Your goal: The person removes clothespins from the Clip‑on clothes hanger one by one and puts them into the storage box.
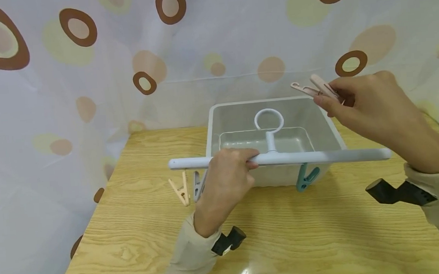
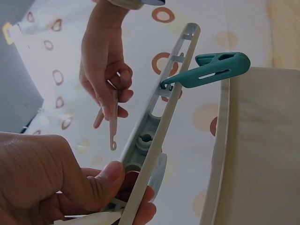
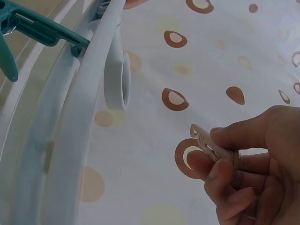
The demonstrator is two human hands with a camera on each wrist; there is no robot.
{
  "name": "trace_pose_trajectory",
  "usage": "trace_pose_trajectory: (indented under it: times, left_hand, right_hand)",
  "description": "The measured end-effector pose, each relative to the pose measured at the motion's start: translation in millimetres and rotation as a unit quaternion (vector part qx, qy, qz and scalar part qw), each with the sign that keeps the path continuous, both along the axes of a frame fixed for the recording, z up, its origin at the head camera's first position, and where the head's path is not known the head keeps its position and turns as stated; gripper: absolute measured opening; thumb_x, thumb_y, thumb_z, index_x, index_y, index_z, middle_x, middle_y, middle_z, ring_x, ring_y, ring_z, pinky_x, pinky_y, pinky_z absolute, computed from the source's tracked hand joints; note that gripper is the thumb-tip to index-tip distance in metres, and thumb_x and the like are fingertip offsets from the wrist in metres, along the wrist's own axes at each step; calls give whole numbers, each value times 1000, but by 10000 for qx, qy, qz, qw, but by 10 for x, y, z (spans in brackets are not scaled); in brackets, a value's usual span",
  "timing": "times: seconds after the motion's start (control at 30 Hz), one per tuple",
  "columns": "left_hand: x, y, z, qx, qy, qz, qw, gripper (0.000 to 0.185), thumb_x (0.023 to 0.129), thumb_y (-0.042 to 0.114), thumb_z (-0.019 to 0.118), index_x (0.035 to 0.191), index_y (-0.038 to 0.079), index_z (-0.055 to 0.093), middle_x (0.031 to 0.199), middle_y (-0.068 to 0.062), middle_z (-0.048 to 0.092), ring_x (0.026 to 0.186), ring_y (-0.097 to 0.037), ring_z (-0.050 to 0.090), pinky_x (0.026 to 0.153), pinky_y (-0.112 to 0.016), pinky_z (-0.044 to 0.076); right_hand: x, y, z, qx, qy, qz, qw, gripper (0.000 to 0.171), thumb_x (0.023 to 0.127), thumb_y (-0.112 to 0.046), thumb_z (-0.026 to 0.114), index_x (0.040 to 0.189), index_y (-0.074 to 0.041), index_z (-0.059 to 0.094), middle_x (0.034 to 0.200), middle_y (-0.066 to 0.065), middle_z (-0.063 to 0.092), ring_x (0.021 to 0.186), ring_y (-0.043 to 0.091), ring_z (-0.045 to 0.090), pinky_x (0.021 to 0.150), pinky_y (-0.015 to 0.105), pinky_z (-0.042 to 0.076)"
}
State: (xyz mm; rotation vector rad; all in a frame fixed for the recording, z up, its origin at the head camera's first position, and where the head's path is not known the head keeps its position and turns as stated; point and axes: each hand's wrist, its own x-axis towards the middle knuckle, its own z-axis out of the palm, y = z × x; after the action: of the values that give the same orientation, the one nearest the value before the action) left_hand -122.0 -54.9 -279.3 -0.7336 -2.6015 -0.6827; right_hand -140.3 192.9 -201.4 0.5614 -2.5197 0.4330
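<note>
My left hand [image 1: 226, 177] grips a pale blue-white hanger bar [image 1: 321, 157] left of its middle, holding it level above the table. A ring hook [image 1: 281, 117] stands up from the bar's centre. Beneath the bar hang a cream clothespin [image 1: 181, 189], a grey one partly behind the left hand, and a teal clothespin [image 1: 307, 177] right of centre. The left wrist view shows the bar's hollow underside, with the teal clothespin [image 2: 215, 70] hooked into it. Up and to the right, my right hand [image 1: 372, 112] pinches a pale pink clothespin [image 1: 322, 88], apart from the bar.
Behind the bar, a light grey plastic bin [image 1: 218, 124] stands on the wooden table [image 1: 135, 242]. A curtain [image 1: 204, 39] with brown and peach ovals hangs along the back and the sides. Each wrist wears a small black camera [image 1: 398, 192].
</note>
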Motion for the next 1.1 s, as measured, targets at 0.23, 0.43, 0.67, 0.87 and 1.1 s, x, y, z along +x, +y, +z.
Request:
trace_pose_trajectory:
  times: [0.23,0.43,0.67,0.87,1.1]
  left_hand:
    - [10,-9,24,-60,-60,-8,10000,27,77,-3,74,101,10,76,91,1,74,78,-11,69,66,-24,55]
    - [11,-9,17,-63,-92,-34,9999,31,75,-6,74,101,12,77,90,2,74,79,-11,69,67,-23,55]
    - [28,-15,25,-108,-171,15,9998,35,73,-9,72,101,11,76,88,3,74,80,-11,70,67,-22,55]
    - [54,-29,29,-68,-179,-33,9998,37,72,-11,69,101,10,76,88,3,74,79,-11,70,67,-22,55]
    - [67,-41,42,-99,-176,-71,9998,38,72,-12,69,101,10,76,88,3,74,79,-10,69,66,-21,54]
  right_hand:
    - [-108,-10,17,3,-356,-156,9992,20,93,-25,63,80,-10,69,59,-5,63,45,10,44,44,26,31]
    - [-222,37,6,148,-389,-181,9990,23,93,-25,62,77,-10,67,65,1,64,44,14,41,42,27,29]
    - [-375,31,33,316,-496,-233,9980,22,93,-25,62,82,-6,67,67,4,63,48,17,41,43,29,28]
    - [-491,-8,62,471,-784,-346,9952,24,93,-25,61,84,-4,66,66,5,60,53,20,43,43,32,31]
    - [-668,-31,86,628,-1013,-412,9920,27,95,-27,58,82,-4,64,61,5,55,53,21,43,46,32,30]
